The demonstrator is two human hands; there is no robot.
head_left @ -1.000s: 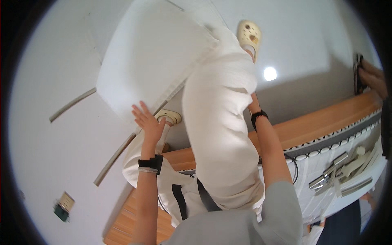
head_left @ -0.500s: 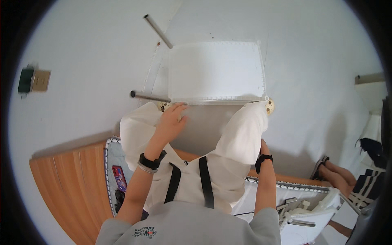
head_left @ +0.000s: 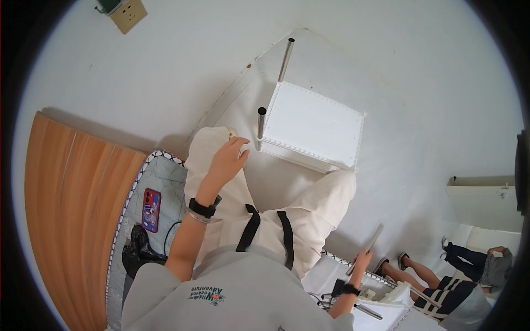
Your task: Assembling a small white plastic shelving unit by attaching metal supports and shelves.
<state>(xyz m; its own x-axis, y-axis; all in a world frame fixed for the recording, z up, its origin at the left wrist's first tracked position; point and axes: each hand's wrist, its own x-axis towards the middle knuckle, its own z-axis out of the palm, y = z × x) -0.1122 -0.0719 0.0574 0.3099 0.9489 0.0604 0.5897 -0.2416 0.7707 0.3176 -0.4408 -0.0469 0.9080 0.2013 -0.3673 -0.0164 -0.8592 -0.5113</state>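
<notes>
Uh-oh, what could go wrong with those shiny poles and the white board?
The right hand holds a metal pole; it might slip, or swing into the other person's legs, which look close by. The left hand is beside an upright pole on the white board, so it could perhaps bump that and jolt the board.

A grey shirt [head_left: 243,284] bears a small print [head_left: 208,295], cream trousers [head_left: 320,204] carry two black straps [head_left: 288,237], and the wristbands [head_left: 201,208] are black.
</notes>
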